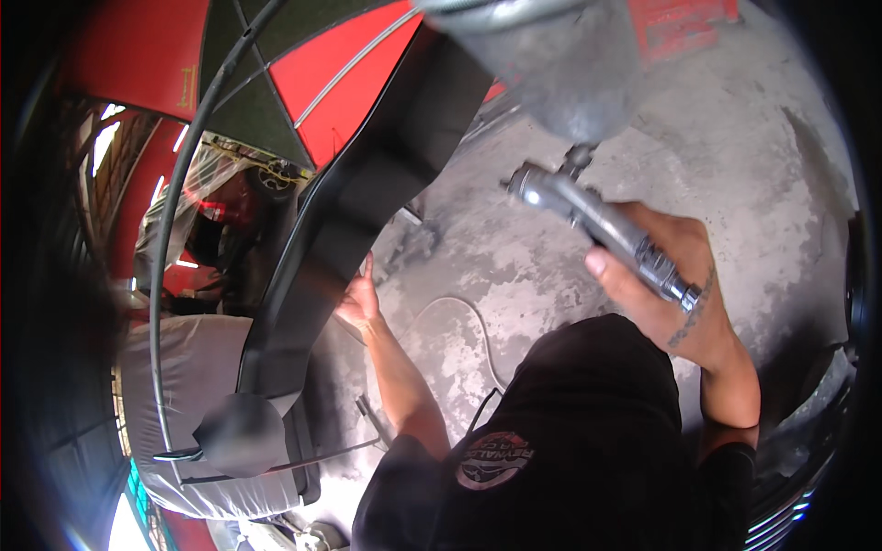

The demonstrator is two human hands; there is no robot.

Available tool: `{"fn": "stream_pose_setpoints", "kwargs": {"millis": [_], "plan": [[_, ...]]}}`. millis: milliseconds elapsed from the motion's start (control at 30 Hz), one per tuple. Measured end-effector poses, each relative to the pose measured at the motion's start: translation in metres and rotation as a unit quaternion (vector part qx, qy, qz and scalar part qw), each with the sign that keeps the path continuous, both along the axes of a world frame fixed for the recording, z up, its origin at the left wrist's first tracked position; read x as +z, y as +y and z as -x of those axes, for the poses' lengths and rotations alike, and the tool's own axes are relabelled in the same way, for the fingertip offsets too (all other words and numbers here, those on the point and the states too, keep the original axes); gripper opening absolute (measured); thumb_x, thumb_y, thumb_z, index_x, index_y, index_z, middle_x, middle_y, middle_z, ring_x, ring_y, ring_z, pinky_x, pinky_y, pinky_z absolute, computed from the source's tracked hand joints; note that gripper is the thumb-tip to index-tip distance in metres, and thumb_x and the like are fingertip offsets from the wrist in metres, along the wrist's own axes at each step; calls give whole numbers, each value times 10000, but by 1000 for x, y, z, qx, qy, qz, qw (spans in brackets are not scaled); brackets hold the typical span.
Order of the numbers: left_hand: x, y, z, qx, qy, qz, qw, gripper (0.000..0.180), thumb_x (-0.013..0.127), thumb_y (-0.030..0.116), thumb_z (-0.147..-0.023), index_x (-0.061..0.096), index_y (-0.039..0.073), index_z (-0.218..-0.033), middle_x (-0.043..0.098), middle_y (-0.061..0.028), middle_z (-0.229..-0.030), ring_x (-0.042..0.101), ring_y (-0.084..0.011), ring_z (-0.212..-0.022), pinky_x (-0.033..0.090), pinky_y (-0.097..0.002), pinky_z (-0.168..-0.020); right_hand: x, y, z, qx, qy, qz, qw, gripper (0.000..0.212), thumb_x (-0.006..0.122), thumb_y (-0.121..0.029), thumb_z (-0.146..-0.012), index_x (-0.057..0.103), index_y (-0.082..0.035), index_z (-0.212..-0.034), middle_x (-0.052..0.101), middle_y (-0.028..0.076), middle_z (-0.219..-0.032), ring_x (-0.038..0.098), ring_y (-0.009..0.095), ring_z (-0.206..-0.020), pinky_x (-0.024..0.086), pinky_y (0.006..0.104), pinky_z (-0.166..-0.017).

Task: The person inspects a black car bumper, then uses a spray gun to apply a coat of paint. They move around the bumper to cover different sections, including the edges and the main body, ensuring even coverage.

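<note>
A metal spray gun (606, 225) is gripped in my right hand (657, 275), its nozzle end pointing left toward a long, curved black car bumper (354, 197). On top of the gun sits a large, cloudy paint cup (551, 69), blurred and cut off by the upper edge. My left hand (360, 298) is at the bumper's right edge, one digit pointing up and the other fingers partly hidden behind it; it appears to hold that edge. The bumper slants from the top middle down to the lower left.
A bent metal stand (158, 275) arcs along the left, its lower bar (331, 455) reaching near my left elbow. Beside it is a seat-like shape under a grey cover (184, 367). A thin hose (482, 321) curves over the stained concrete floor (533, 275). Red-and-black panels (335, 78) stand behind.
</note>
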State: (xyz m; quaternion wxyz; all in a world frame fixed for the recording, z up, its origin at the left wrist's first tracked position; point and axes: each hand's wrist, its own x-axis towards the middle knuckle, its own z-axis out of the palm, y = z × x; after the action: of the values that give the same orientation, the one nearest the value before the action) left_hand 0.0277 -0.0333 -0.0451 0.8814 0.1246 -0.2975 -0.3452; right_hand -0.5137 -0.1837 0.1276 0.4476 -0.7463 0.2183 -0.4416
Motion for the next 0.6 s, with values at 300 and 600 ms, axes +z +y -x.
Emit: {"fn": "stream_pose_setpoints", "kwargs": {"millis": [300, 600], "plan": [[-10, -1, -18, -6, -18, -3, 1000, 609, 553, 427, -1055, 469, 185, -1607, 369, -64, -1718, 324, -343, -1579, 63, -769, -1256, 3, 13, 7, -22, -7, 7, 1000, 302, 767, -138, -921, 715, 39, -1161, 703, 152, -792, 701, 261, -660, 524, 364, -638], [-8, -2, -22, -13, 1, 4, 1000, 597, 536, 425, -1063, 479, 171, -1600, 382, -73, -1711, 327, -347, -1577, 42, -768, -1254, 3, 20, 9, -17, 0, -3, 1000, 297, 747, -106, -918, 713, 44, -1172, 701, 121, -767, 688, 215, -642, 524, 328, -641]]}}
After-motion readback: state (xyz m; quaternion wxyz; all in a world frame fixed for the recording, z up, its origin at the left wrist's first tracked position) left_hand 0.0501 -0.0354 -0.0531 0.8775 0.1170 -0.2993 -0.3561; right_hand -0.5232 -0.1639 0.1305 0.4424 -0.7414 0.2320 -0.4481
